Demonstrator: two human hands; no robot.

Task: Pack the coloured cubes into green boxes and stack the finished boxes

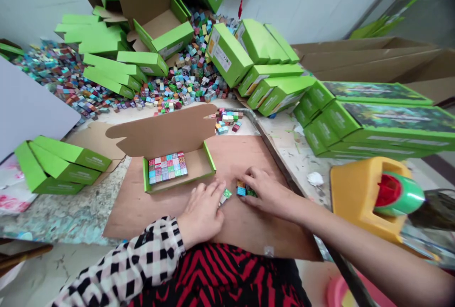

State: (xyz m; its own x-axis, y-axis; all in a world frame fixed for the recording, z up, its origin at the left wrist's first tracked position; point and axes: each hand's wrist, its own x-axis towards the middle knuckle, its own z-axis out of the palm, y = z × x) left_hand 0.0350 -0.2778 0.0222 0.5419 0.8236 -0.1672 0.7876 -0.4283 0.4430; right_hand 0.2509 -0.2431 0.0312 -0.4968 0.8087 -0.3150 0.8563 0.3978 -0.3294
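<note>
On the brown board [170, 212] my left hand [204, 210] lies over a few small green and white patterned cubes [225, 196], its fingers curled down onto them. My right hand [266, 191] rests to the right, its thumb and fingers closed round a small group of blue, orange and dark green cubes [241, 188]. A gap of bare board separates the two groups. Just behind my left hand stands an open green cardboard box [209, 158], lid raised, with rows of colourful patterned cubes [167, 168] filling its left part.
A large heap of cubes [195, 70] covers the back of the table, with green boxes [231, 56] on it. Closed boxes [391, 117] are stacked at right, near a yellow tape dispenser [350, 198]. More green boxes [64, 165] lie at left. A metal strip [275, 153] edges the board.
</note>
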